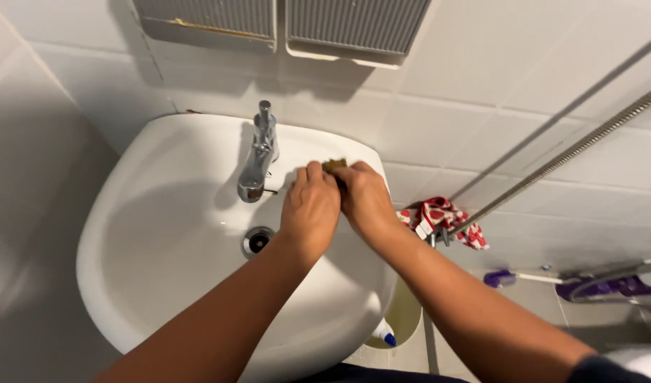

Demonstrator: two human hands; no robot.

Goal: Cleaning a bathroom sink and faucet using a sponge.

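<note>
Both my hands meet over the back right rim of a white washbasin. My left hand and my right hand are pressed together with fingers curled around a small brownish-yellow thing, probably a sponge; only its top edge shows above my fingers. A chrome tap stands just left of my hands. The round drain lies below the tap in the bowl.
White tiled walls surround the basin. A metal shower hose runs diagonally at right, with a red and white cloth hanging at its lower end. A purple brush lies on the floor, and a white bottle with a blue cap stands under the basin.
</note>
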